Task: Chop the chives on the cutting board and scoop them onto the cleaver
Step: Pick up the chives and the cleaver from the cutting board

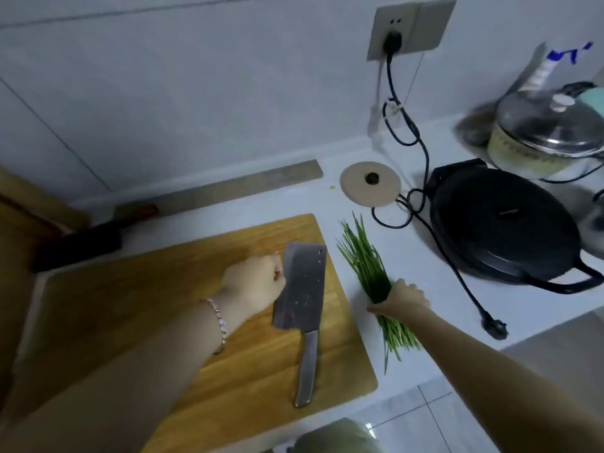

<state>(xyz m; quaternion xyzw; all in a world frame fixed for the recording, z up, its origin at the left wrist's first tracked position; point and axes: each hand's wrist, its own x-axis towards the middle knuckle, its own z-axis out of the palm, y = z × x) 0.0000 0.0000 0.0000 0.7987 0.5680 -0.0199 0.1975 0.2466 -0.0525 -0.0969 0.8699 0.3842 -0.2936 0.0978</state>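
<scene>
A wooden cutting board [137, 308] lies on the white counter. A steel cleaver [302, 289] lies flat on the board's right side, handle pointing toward me. My left hand [253, 284], fingers curled, touches the left edge of the blade; whether it grips the blade cannot be told. A bunch of long green chives [366, 259] lies on the counter just right of the board. My right hand [400, 299] is closed around the bunch's middle, with stems sticking out on both sides.
A black electric pan [503, 227] sits to the right, its cord [457, 269] running past the chives to a loose plug. A round wooden lid [371, 188], a lidded steel pot [549, 132], a wall socket [408, 27] and a dark knife block [78, 246] stand behind.
</scene>
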